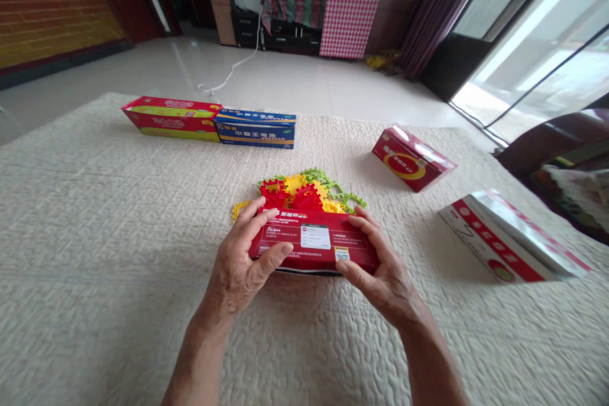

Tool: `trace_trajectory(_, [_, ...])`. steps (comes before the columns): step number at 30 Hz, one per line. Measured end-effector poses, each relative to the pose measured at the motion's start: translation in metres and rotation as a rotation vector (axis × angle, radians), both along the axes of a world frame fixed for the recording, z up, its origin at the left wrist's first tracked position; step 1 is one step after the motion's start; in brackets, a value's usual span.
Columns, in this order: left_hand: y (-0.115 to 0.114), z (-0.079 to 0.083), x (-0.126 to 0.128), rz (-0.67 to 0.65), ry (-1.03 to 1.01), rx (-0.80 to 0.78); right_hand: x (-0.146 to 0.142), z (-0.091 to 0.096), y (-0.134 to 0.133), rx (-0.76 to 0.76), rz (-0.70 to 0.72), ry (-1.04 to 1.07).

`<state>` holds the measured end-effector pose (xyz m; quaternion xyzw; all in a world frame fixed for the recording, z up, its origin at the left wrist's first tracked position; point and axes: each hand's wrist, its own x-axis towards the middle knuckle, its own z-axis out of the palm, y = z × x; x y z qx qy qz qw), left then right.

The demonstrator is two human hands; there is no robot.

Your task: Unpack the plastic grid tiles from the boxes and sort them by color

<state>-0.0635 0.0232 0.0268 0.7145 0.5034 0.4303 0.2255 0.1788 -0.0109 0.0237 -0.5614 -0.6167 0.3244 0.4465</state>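
Observation:
Between my two hands is a red cardboard box (pixel 285 238) with white print and a pale label on the side that faces me. My left hand (pixel 242 257) grips its left end, thumb on the near face and fingers over the far edge. At the right end, my right hand (pixel 383 266) holds it the same way. Just beyond the box lies a pile of red, yellow and green plastic gear-shaped pieces (pixel 295 184). The box hides the near part of that pile.
Far left on the quilted cover (pixel 118 235), a red and yellow-green box (pixel 176 120) touches a blue box (pixel 257 130). To the right are a dark red box (pixel 412 162) and a white and red box (pixel 509 241). A white cable (pixel 238 66) runs over the floor behind.

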Motion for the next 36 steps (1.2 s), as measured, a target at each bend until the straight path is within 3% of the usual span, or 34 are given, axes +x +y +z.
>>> trace_trajectory(4, [0.000,0.002,-0.002,-0.057,0.010,-0.020,0.003,0.002,-0.001,-0.025,0.033,-0.024])
trace_trajectory(13, [0.002,-0.004,-0.003,-0.053,0.106,0.057,0.005,-0.001,-0.001,-0.002,0.049,-0.063])
trace_trajectory(25, [0.000,-0.001,-0.009,-0.118,0.249,-0.027,0.008,0.001,-0.003,-0.009,0.103,-0.085])
trace_trajectory(32, [-0.002,0.002,-0.006,-0.107,0.221,-0.076,0.020,0.009,-0.008,-0.140,0.221,0.082])
trace_trajectory(36, [-0.002,0.000,-0.007,-0.108,0.217,-0.068,0.024,0.010,-0.011,-0.174,0.217,0.178])
